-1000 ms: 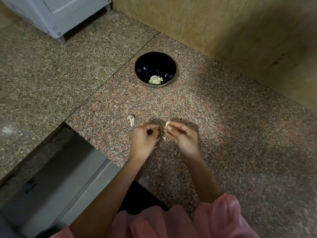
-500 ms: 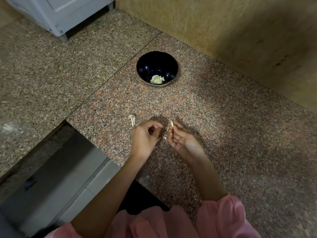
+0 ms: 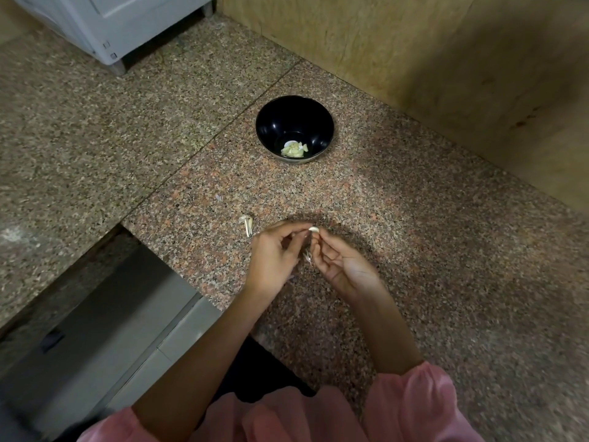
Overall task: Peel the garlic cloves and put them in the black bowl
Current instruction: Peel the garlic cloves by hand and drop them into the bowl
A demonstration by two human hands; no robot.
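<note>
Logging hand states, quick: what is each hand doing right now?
Left hand: fingers curled, fingertips pinching at the garlic clove.
Right hand: holding the same garlic clove, pinched at its fingertips.

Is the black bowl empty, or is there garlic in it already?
Not empty. The black bowl stands upright with a small pile of pale peeled cloves lying at its bottom.

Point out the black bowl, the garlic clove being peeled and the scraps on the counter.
black bowl [image 3: 280, 122], head view, bare inner wall.
garlic clove [image 3: 314, 229], head view, exposed pale tip.
garlic scraps [image 3: 248, 224], head view, pale stalk piece.
</note>
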